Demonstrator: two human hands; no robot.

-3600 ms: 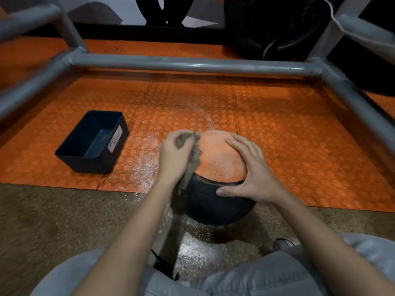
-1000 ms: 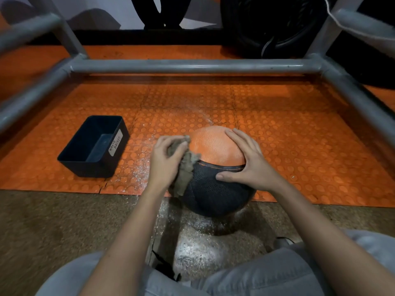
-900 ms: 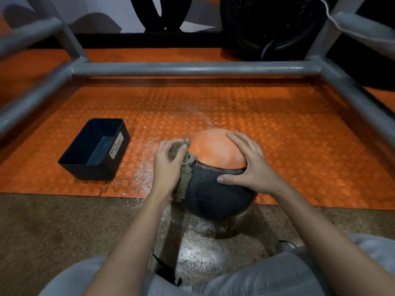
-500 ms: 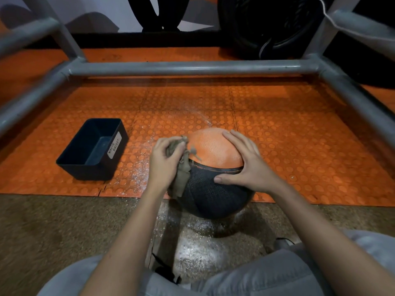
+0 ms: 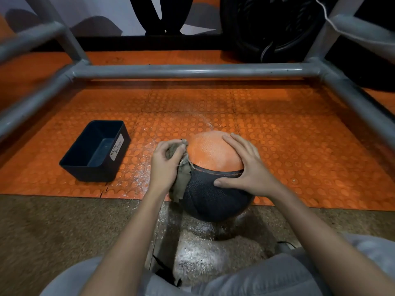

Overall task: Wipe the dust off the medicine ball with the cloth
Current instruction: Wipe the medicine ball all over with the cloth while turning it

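The medicine ball (image 5: 210, 155), orange on top and dark grey below, sits on the floor at the near edge of the orange studded mat (image 5: 299, 146). My left hand (image 5: 163, 163) grips a bunched khaki cloth (image 5: 181, 180) and holds it against the ball's left side, with the cloth's loose end hanging down. My right hand (image 5: 245, 167) lies on the ball's upper right with fingers spread and the thumb on the dark half. White dust (image 5: 141, 178) speckles the mat to the left of the ball and the floor beneath it.
A dark blue bin (image 5: 96, 150) labelled "waste basket" stands on the mat at left. A grey metal pipe frame (image 5: 192, 70) runs across the back and down both sides. A black tyre (image 5: 269, 26) stands behind it. My knees are at the bottom.
Since 3.6 s ago my left hand has carried the cloth from the ball's top down to its left side. Over the last second it barely shifts; my right hand stays put.
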